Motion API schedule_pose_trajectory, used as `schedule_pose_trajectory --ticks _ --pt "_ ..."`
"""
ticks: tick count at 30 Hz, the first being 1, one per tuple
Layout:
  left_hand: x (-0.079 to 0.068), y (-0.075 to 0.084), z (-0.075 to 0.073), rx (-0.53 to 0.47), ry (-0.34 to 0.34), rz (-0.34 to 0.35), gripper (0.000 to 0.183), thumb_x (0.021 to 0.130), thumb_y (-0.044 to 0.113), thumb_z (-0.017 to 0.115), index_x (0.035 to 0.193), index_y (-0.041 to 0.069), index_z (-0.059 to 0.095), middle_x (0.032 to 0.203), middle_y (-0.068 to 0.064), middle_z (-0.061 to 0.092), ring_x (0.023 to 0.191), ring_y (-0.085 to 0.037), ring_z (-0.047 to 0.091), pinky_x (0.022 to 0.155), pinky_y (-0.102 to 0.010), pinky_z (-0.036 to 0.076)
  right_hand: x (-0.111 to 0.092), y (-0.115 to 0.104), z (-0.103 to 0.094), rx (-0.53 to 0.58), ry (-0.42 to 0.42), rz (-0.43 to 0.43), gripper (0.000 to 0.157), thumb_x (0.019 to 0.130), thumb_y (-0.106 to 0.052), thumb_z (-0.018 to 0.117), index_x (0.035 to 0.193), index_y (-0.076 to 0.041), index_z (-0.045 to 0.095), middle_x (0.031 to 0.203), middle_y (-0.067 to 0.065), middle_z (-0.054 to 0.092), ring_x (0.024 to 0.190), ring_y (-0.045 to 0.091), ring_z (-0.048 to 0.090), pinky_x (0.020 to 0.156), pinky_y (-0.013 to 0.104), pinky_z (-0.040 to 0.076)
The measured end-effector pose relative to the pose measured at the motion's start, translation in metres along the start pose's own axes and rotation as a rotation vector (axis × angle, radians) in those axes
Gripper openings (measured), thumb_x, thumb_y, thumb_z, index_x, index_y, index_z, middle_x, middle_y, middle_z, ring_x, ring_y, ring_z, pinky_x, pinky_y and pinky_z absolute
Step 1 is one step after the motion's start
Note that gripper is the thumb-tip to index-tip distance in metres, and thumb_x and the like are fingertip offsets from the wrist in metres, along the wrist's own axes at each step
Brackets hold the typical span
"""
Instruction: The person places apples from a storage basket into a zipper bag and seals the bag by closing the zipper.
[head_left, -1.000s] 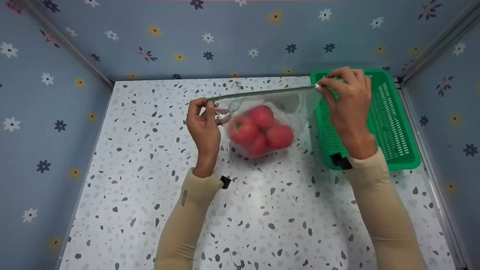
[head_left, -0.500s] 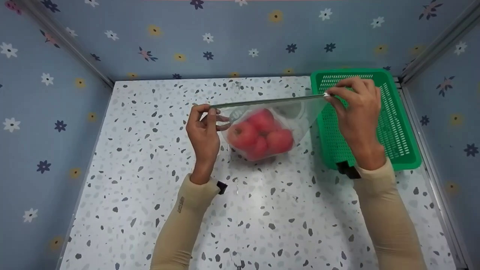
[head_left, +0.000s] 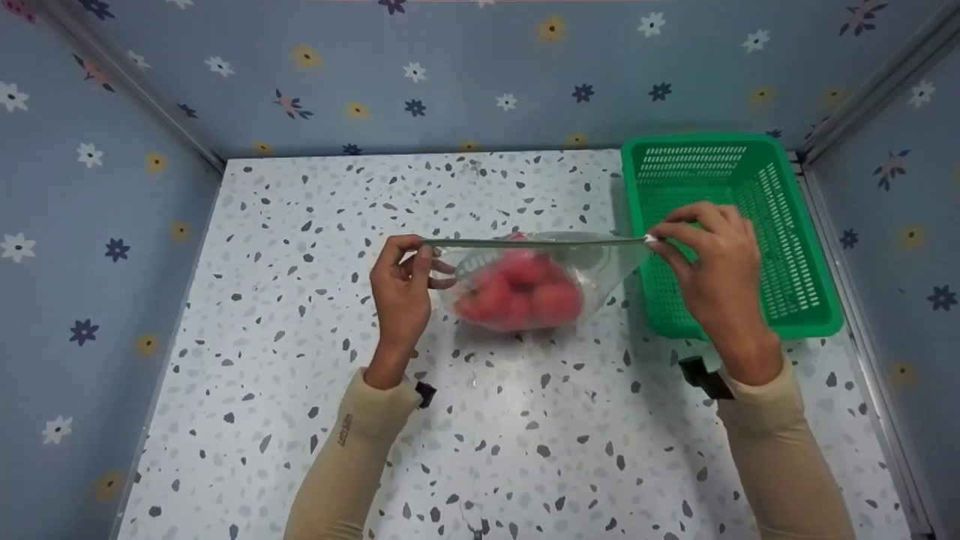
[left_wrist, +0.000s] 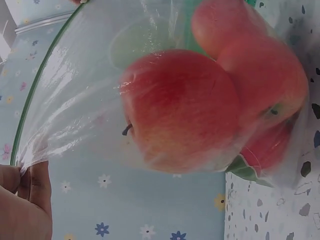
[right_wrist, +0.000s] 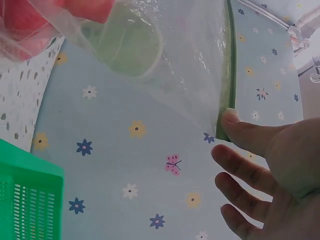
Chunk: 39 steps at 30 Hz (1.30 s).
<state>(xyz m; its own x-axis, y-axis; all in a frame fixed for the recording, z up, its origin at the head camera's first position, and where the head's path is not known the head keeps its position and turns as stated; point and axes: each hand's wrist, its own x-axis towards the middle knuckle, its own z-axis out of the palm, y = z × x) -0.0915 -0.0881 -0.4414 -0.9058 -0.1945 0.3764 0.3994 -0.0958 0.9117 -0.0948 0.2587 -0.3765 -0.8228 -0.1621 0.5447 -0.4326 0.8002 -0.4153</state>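
A clear zip bag point(head_left: 592, 277) with a green zip strip along its top hangs between my two hands. Several red apples point(left_wrist: 180, 110) bunch at its bottom, close over the speckled table. My left hand point(head_left: 403, 289) pinches the strip's left end between thumb and forefinger, the other fingers loosely bent behind the bag. At the opposite end, my right hand point(head_left: 716, 277) pinches the corner by a small white slider point(right_wrist: 230, 114) under the thumb. In the right wrist view its remaining fingers spread apart below. The strip is stretched straight and nearly level.
A green slotted basket point(head_left: 814, 300) stands at the back right of the white speckled table point(head_left: 300, 225), partly under my right hand. Blue flowered walls point(head_left: 465, 75) rise at the back and on both sides.
Both hands have come toward the front edge with the bag's strip, the right one also shifting rightward at first. The strip has turned from slanted to nearly level; the apples stay almost in place.
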Motion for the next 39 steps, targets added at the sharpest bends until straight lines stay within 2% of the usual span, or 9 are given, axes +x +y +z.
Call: schedule_pose_trajectory --ticks 4,7,13,17,23,27,31,34,39 --pt "-0.005 -0.005 -0.006 -0.004 -0.035 -0.025 0.007 0.107 -0.008 0.052 0.108 -0.013 0.056 0.097 -0.004 0.064 0.075 -0.012 0.073 0.063 -0.033 0.067 -0.012 0.001 0.003 0.02 -0.038 -0.003 0.009 0.088 -0.005 0.084 0.097 -0.002 0.082 0.106 0.017 0.07 0.099 0.041 0.058 0.089 0.057 0.045" --pt "-0.009 -0.01 -0.012 -0.011 -0.072 -0.055 0.007 0.107 -0.008 0.051 0.109 -0.012 0.057 0.098 -0.005 0.063 0.076 -0.012 0.073 0.064 -0.033 0.067 -0.021 0.001 0.004 0.033 -0.076 0.003 0.01 0.088 -0.005 0.084 0.097 -0.002 0.082 0.106 0.017 0.07 0.097 0.04 0.058 0.084 0.053 0.047" --pt "-0.016 -0.016 -0.026 -0.057 -0.211 -0.125 0.007 0.107 -0.008 0.05 0.109 -0.013 0.055 0.097 -0.004 0.063 0.078 -0.012 0.073 0.067 -0.035 0.068 -0.04 0.004 0.007 0.065 -0.134 0.04 0.011 0.088 -0.001 0.083 0.099 -0.002 0.081 0.104 0.017 0.069 0.097 0.036 0.058 0.078 0.045 0.051" --pt "-0.02 -0.02 -0.033 -0.094 -0.306 -0.192 0.008 0.107 -0.008 0.051 0.109 -0.016 0.053 0.094 -0.005 0.065 0.079 -0.013 0.074 0.069 -0.037 0.068 -0.053 0.007 0.008 0.13 -0.19 0.089 0.013 0.088 0.001 0.082 0.101 -0.002 0.08 0.104 0.016 0.069 0.1 0.033 0.059 0.082 0.041 0.05" --pt "-0.025 -0.026 -0.044 -0.105 -0.422 -0.311 0.007 0.108 -0.005 0.051 0.111 -0.011 0.056 0.096 -0.007 0.065 0.083 -0.016 0.074 0.072 -0.041 0.068 -0.072 0.012 0.011 0.244 -0.292 0.158 0.017 0.087 0.005 0.082 0.101 -0.005 0.08 0.103 0.006 0.072 0.103 0.025 0.064 0.087 0.029 0.05" --pt "-0.028 -0.032 -0.051 -0.111 -0.494 -0.362 0.009 0.108 -0.003 0.053 0.112 -0.011 0.055 0.098 -0.006 0.065 0.085 -0.015 0.073 0.072 -0.038 0.068 -0.085 0.016 0.015 0.306 -0.337 0.173 0.018 0.089 0.004 0.081 0.101 -0.008 0.079 0.101 0.0 0.072 0.1 0.019 0.065 0.084 0.018 0.05" --pt "-0.032 -0.037 -0.059 -0.11 -0.562 -0.402 0.014 0.108 0.002 0.056 0.112 -0.012 0.055 0.099 -0.003 0.065 0.088 -0.012 0.072 0.073 -0.035 0.068 -0.098 0.02 0.018 0.381 -0.373 0.175 0.017 0.091 0.002 0.08 0.101 -0.011 0.078 0.1 -0.004 0.071 0.095 0.012 0.064 0.079 0.016 0.05" --pt "-0.035 -0.039 -0.064 -0.123 -0.644 -0.427 0.02 0.108 0.004 0.058 0.111 -0.015 0.052 0.1 -0.001 0.066 0.09 -0.012 0.071 0.076 -0.035 0.068 -0.109 0.025 0.019 0.456 -0.404 0.165 0.019 0.092 0.002 0.079 0.102 -0.014 0.077 0.1 -0.005 0.071 0.093 0.01 0.064 0.078 0.021 0.053" --pt "-0.038 -0.042 -0.071 -0.152 -0.833 -0.436 0.022 0.108 0.001 0.056 0.109 -0.02 0.05 0.1 0.001 0.066 0.092 -0.012 0.071 0.079 -0.035 0.067 -0.129 0.036 0.018 0.591 -0.485 0.143 0.025 0.093 0.003 0.077 0.106 -0.019 0.076 0.102 -0.004 0.072 0.094 0.01 0.065 0.08 0.024 0.055"
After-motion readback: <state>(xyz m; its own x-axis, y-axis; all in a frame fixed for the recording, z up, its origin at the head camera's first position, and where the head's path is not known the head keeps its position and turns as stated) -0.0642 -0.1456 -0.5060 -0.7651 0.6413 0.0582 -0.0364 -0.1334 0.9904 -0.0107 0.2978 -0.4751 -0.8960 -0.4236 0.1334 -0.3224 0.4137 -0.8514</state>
